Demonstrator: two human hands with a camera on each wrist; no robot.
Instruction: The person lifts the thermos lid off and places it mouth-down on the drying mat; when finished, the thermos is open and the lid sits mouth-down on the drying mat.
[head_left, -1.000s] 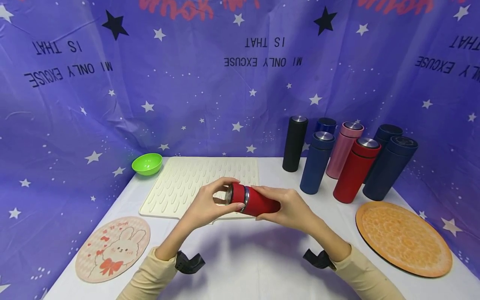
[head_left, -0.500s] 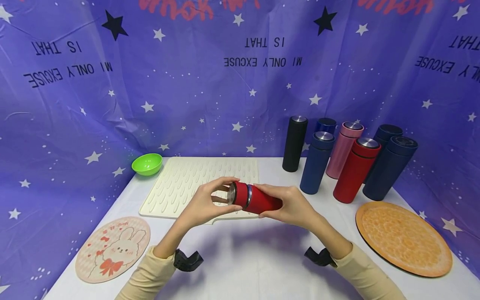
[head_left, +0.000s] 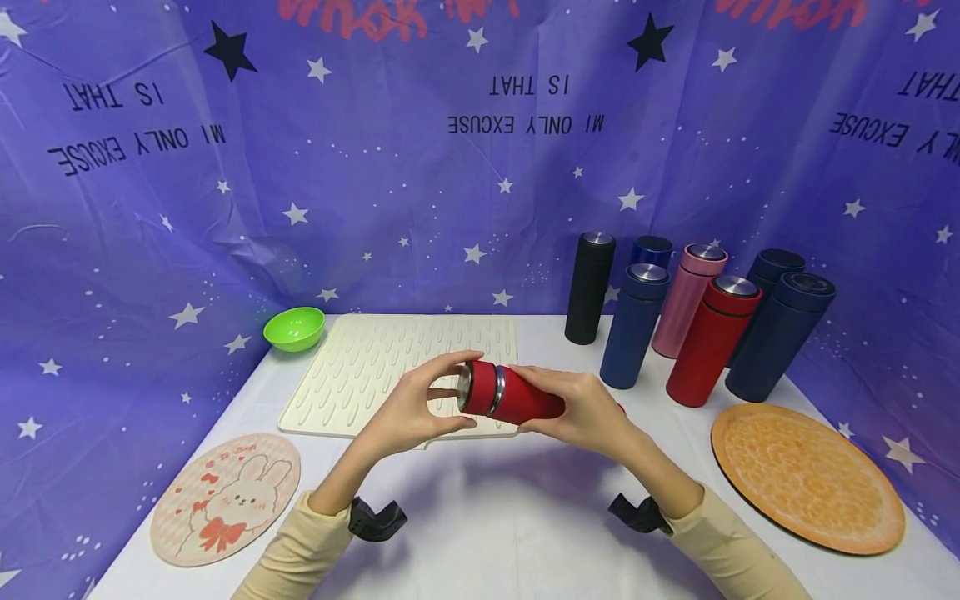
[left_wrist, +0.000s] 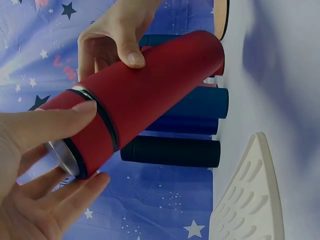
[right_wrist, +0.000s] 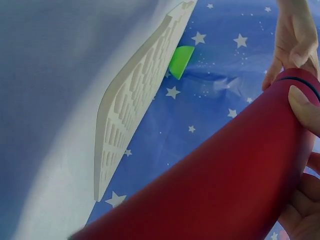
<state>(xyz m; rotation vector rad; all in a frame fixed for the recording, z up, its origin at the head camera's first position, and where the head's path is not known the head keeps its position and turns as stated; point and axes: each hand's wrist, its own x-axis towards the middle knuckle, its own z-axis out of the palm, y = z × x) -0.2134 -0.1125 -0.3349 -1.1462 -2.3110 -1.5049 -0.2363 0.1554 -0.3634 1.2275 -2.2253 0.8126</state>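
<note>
A red thermos bottle (head_left: 525,398) is held tilted above the table, its steel-topped lid (head_left: 478,387) pointing left. My right hand (head_left: 581,408) grips the body, thumb and fingers wrapped round it. Around the lid my left hand (head_left: 416,408) stands spread, the index fingertip at its upper edge and the thumb a small gap below it. In the left wrist view the left thumb (left_wrist: 80,112) overlaps the lid and the other fingers lie near its rim. A shiny ring shows where lid meets body.
Several upright thermos bottles stand at the right, including a red one (head_left: 712,342), a pink one (head_left: 686,304) and a black one (head_left: 590,287). A cream ridged mat (head_left: 360,358), green bowl (head_left: 295,329), rabbit placemat (head_left: 225,500) and orange round mat (head_left: 806,479) lie about.
The bottle has shifted slightly right, and its steel lid top shows more. My left thumb has come away from the lid and dropped below it. The right hand keeps its grip.
</note>
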